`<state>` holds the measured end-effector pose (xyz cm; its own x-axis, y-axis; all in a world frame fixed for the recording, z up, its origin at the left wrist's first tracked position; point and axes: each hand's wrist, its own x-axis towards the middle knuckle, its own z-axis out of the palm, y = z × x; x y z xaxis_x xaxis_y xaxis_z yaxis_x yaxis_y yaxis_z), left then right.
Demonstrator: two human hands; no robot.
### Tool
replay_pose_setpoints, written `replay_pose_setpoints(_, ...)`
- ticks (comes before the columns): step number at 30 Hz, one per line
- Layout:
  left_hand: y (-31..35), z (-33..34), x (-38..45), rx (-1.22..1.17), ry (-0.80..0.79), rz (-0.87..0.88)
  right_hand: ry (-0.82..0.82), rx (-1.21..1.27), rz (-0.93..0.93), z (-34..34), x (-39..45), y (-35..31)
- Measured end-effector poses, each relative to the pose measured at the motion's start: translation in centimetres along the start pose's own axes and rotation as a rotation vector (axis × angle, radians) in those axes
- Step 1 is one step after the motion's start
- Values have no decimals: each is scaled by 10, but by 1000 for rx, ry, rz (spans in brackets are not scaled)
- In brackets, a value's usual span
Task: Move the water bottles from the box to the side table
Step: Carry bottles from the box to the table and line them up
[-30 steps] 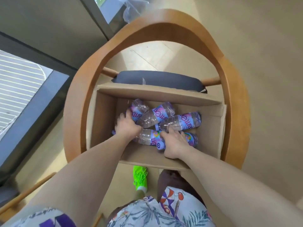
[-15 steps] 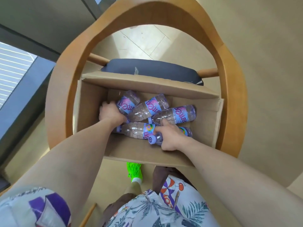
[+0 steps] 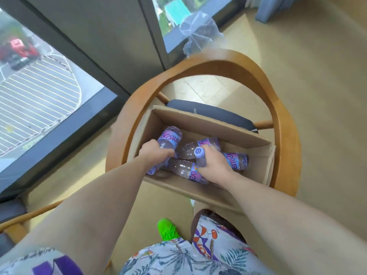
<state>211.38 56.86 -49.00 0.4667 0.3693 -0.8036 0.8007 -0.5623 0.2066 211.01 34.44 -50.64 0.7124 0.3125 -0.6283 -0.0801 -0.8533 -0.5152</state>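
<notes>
You are at the very start of the job, as far as I can judge. Your left hand (image 3: 154, 153) has its grip closed around one water bottle (image 3: 168, 138), which is raised at the left end of the cardboard box (image 3: 258, 171) with its cap pointing down toward you. Your right hand (image 3: 211, 163) has its grip closed around a second bottle (image 3: 199, 155), held nearly upright with the cap on top. Both bottles are lifted a little but are not yet out of the box.

At least three other bottles (image 3: 186, 167) lie on the box floor, touching each other. The box stands on the seat of a wooden chair (image 3: 286, 120) near the window (image 3: 39, 100).

The side bench is not in view, so I cannot tell if any bottle already stands there. I think carrying these two over comes first, and then the rest.
</notes>
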Motion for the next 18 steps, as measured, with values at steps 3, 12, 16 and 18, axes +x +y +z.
replay_pose_setpoints(3,-2,-33,-26,-106,7,45,51,53,-48,-18,-4,-34)
replay_pose_setpoints(12,-53,-111,-124,-292,333,184,230,112,-314,-50,-39,-172)
replay_pose_setpoints(16,-110,-140,-178,-414,501,159,241,58,-479,-29,-78,-240)
replay_pose_setpoints(18,-146,-148,-208,-471,595,144,232,20,-553,-9,-102,-272)
